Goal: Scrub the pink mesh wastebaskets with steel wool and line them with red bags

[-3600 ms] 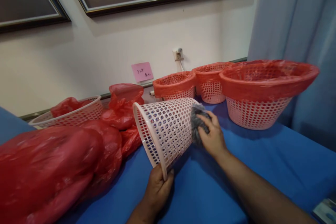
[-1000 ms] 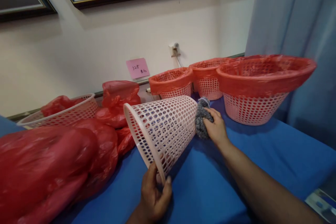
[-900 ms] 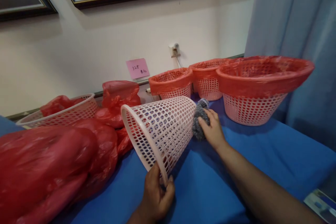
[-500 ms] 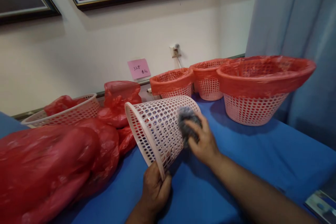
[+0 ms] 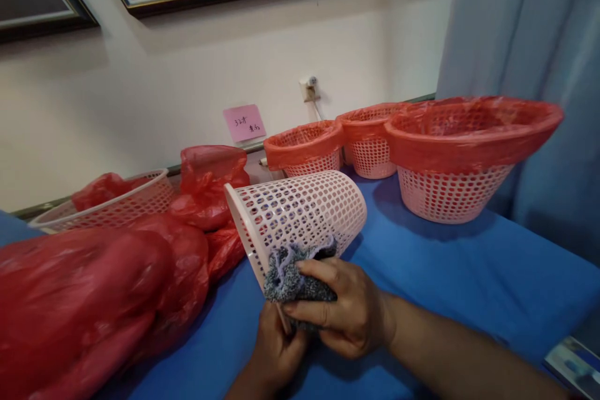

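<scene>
A pink perforated plastic basket (image 5: pixel 300 212) lies tilted on its side above the blue-covered table, its wide rim facing left. My left hand (image 5: pixel 276 347) pinches the lower edge of that rim, partly hidden behind my right hand. Bunched in my right hand (image 5: pixel 349 309) is a grey cloth (image 5: pixel 297 275) with a pale purple edge, pressed against the basket's side close to the rim. The fingers of my right hand are curled over the cloth.
Three baskets lined with red bags stand behind and right, the largest basket (image 5: pixel 454 194) nearest. Crumpled red plastic bags (image 5: pixel 103 300) cover the left, before another basket (image 5: pixel 140 201). A pink note (image 5: pixel 244 123) and a socket (image 5: pixel 309 89) are on the wall; a blue curtain (image 5: pixel 553 156) hangs right.
My right hand has moved the cloth from near the basket's base, left and down toward the rim. My left hand keeps its hold on the rim.
</scene>
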A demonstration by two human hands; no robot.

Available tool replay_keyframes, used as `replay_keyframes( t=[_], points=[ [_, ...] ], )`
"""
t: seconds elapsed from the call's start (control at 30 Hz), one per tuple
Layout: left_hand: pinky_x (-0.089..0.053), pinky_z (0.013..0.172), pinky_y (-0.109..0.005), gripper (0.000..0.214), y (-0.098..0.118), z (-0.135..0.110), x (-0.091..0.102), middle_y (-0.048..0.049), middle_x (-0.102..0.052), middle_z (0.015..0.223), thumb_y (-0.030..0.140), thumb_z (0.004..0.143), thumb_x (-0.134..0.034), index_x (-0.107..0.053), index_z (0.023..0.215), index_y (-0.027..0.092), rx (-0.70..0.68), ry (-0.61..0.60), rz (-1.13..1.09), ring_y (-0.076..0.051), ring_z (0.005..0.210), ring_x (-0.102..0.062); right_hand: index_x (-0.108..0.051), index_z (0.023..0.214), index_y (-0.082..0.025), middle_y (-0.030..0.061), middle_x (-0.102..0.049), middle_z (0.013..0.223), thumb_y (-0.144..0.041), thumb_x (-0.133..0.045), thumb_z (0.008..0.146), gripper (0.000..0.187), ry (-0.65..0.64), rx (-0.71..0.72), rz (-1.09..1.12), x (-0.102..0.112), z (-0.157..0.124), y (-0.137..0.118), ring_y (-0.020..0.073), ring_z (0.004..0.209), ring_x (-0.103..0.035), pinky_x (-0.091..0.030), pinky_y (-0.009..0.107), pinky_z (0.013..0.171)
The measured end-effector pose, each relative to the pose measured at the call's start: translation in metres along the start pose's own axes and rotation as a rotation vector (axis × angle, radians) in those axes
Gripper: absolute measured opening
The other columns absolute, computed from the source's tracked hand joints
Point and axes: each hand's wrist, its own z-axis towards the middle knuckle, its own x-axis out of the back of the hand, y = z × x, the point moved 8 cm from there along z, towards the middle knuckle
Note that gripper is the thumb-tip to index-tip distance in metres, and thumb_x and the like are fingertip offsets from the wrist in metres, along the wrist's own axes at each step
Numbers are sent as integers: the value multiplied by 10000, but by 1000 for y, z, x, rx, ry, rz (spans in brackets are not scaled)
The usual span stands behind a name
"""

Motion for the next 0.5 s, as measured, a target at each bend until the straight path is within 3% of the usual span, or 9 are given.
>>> replay_keyframes(
  t=[0.07,0.1,0.2,0.27,0.33,0.4,0.5],
  points=[
    [-630,826,-374,275,-5,-4,3,-90,-771,1022,310,932,-605,-712,1162,202,61,16,-42,-255,897,-746,-615,1316,-233,123,-411,1530,-216,-584,770,546,-8,-39,-11,2,-3,11,270,1165,-603,-580,429,919],
    [-624,864,-383,274,-9,-6,4,-96,-776,1057,302,950,-587,-724,1166,204,101,27,-59,-261,939,-749,-616,1320,-238,116,-411,1537,-191,-576,770,553,18,-124,-42,7,-6,26,280,1226,-580,-559,448,977],
    [-560,1035,-451,319,-21,-12,5,-111,-757,1214,287,962,-587,-727,1240,215,208,59,-77,-297,1128,-716,-649,1295,-237,119,-430,1521,-165,-555,781,527,280,-650,-187,45,-36,102,313,1361,-494,-440,538,1138],
    [-522,1092,-481,352,-23,-14,1,-116,-738,1271,276,959,-587,-715,1282,221,206,30,-82,-308,1188,-693,-679,1248,-202,145,-514,1412,-218,-549,792,474,495,-1045,-227,70,-73,148,328,1310,-535,-401,590,1159],
    [-502,1116,-492,399,-18,-11,-3,-120,-717,1313,254,953,-578,-686,1335,223,162,-20,-79,-311,1226,-673,-675,1251,-167,163,-561,1332,-270,-551,799,480,567,-1243,-213,79,-95,172,344,1283,-551,-385,620,1161],
    [-490,1129,-488,438,-13,-7,-7,-121,-703,1340,229,945,-562,-661,1372,223,121,-57,-79,-307,1255,-657,-642,1302,-173,164,-526,1383,-285,-560,820,502,525,-1170,-236,78,-87,166,347,1329,-517,-379,618,1169],
    [-512,1108,-469,446,-12,-2,-12,-122,-710,1325,246,921,-562,-675,1351,210,121,-76,-110,-308,1244,-663,-550,1403,-233,129,-384,1546,-201,-556,846,558,253,-653,-224,47,-35,103,311,1418,-447,-422,549,1164]
  ],
)
